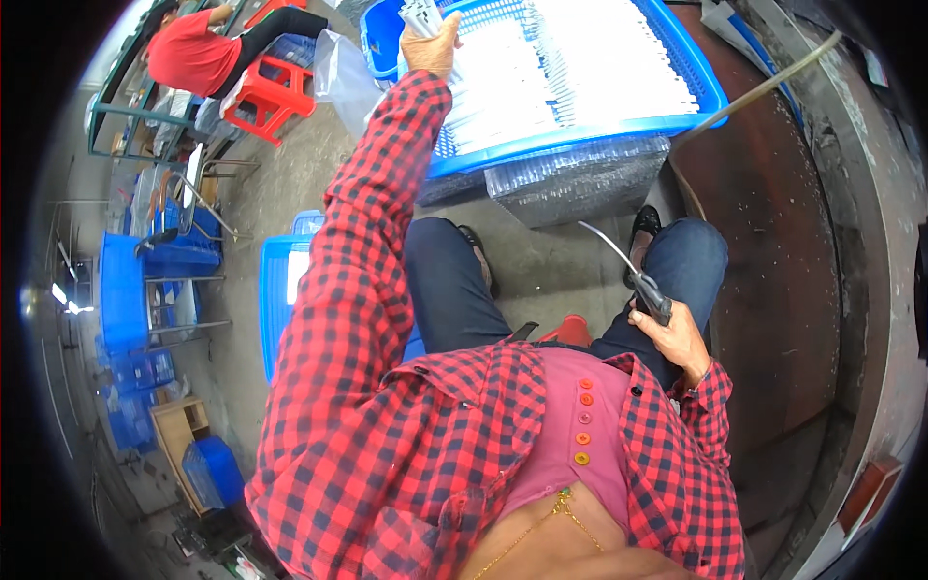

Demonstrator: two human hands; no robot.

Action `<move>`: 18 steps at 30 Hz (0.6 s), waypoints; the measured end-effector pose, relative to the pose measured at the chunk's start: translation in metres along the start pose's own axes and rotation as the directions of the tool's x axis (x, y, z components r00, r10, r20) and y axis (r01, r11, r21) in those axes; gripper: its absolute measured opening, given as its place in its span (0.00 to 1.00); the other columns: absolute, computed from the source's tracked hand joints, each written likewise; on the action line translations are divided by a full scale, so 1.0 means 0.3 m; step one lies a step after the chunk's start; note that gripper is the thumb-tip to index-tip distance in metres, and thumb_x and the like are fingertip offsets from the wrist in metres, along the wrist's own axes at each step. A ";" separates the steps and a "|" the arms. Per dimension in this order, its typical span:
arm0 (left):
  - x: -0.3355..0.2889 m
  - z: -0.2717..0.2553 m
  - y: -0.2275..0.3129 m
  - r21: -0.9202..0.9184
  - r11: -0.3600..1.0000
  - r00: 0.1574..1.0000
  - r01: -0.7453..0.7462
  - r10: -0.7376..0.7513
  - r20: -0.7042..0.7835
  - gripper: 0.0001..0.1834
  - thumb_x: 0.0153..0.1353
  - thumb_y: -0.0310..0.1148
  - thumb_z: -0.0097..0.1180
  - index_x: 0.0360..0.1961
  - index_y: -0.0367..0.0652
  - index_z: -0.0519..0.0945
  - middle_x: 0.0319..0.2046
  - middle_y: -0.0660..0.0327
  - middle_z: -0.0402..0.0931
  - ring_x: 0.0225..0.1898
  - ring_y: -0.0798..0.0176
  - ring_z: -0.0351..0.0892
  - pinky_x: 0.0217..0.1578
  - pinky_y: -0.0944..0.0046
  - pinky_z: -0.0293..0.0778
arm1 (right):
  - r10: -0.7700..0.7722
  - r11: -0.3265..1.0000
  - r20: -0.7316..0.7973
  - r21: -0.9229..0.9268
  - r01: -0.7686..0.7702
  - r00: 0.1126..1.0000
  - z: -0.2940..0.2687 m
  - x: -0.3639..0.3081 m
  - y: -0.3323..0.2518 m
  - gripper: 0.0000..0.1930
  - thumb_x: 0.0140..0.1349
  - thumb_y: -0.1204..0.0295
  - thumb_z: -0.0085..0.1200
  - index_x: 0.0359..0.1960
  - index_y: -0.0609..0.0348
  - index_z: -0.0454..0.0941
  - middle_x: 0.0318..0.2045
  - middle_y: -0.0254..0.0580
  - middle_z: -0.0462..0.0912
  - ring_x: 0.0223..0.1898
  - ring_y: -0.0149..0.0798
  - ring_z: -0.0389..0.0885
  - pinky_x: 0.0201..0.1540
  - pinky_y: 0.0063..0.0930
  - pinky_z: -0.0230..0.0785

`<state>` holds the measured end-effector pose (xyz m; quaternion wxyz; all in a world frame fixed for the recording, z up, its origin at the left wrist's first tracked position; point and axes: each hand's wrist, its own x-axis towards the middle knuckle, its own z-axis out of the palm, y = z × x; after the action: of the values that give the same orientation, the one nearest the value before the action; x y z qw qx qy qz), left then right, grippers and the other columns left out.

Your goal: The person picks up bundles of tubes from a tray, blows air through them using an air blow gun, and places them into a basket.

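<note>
My left hand [432,50] is stretched out at the far left side of a large blue plastic basket [580,135]. It is closed round a bundle of slim pale grey strips [420,15]. Rows of similar white pieces [614,63] fill the basket, too bright to make out singly. Near my right thigh, my right hand [677,338] grips a black-handled tool [653,298]. A thin, slightly curved metal blade [607,240] sticks out of it, pointing forward and left, well apart from the basket.
Under the basket is a plastic-wrapped stack [580,184]. A blue crate [280,300] stands left of my legs. Far left, a person in red [193,53] sits beside a red stool [275,97]. A pale hose or rod [773,77] slants across the brown board [773,251] at right.
</note>
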<state>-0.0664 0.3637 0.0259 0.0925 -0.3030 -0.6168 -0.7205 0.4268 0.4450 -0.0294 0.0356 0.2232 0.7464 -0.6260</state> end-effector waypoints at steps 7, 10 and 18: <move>0.013 0.044 -0.013 -0.187 0.982 0.999 -0.033 0.027 -0.034 0.06 0.56 0.26 0.61 0.31 0.39 0.76 0.20 0.59 0.76 0.20 0.66 0.77 0.23 0.67 0.74 | -0.005 1.000 0.004 0.013 0.005 1.000 -0.001 0.004 0.000 0.13 0.58 0.67 0.58 0.36 0.67 0.76 0.24 0.38 0.76 0.29 0.28 0.70 0.35 0.26 0.66; -0.006 0.181 0.150 -0.242 0.968 0.993 -0.064 0.085 0.076 0.06 0.58 0.28 0.61 0.33 0.38 0.76 0.21 0.60 0.78 0.23 0.66 0.79 0.26 0.66 0.75 | -0.024 0.999 -0.021 0.024 0.025 0.999 -0.003 0.007 0.010 0.13 0.58 0.67 0.58 0.35 0.66 0.76 0.23 0.38 0.75 0.28 0.28 0.69 0.34 0.26 0.66; -0.086 0.541 0.101 -0.331 0.940 0.977 -0.082 0.142 0.161 0.07 0.54 0.23 0.56 0.35 0.43 0.76 0.27 0.64 0.75 0.30 0.69 0.73 0.32 0.69 0.70 | -0.063 0.998 -0.010 0.012 0.063 0.998 0.004 0.008 -0.019 0.12 0.58 0.67 0.59 0.33 0.65 0.76 0.21 0.34 0.72 0.25 0.26 0.67 0.30 0.25 0.64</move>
<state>0.0219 0.5041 0.0458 0.0260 -0.4133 -0.4785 -0.7743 0.4221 0.4439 -0.0254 0.0111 0.2029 0.7494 -0.6302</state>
